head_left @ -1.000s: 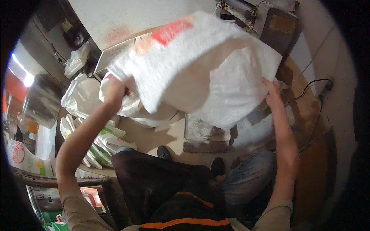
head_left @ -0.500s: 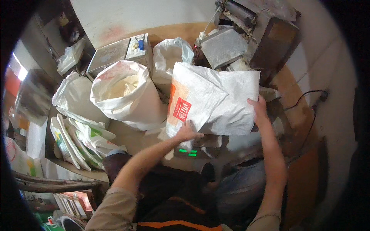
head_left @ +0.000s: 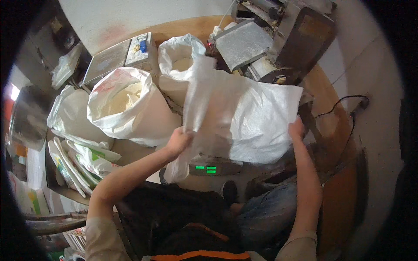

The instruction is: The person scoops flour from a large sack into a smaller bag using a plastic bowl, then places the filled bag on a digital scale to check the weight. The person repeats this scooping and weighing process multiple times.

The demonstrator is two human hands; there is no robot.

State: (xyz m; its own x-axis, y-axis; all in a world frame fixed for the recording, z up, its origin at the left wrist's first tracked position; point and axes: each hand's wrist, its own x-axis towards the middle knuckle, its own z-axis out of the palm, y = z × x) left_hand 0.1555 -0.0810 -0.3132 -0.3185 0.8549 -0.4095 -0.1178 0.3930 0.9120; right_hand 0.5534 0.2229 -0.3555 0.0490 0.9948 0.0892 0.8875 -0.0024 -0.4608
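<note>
A white woven sack (head_left: 261,117) is stretched between my two hands in front of me. My left hand (head_left: 179,141) is closed on its left edge, where the material is folded over and smeared by motion. My right hand (head_left: 297,129) grips the sack's right edge. Below the sack shows a scale (head_left: 226,168) with a lit green display, partly covered by it. To the left stands a wide-open white sack (head_left: 163,115) with pale, flour-like powder (head_left: 124,99) inside.
Another open sack (head_left: 174,80) stands behind, beside metal boxes (head_left: 106,64). Folded sacks (head_left: 72,167) lean at the left. A dusty machine (head_left: 244,43) occupies the back right, and a black cable (head_left: 339,104) hangs from the right wall.
My left hand has moved left and slightly up, drawing the sack's left side with it. The printed red patch no longer shows. My right hand has shifted slightly down.
</note>
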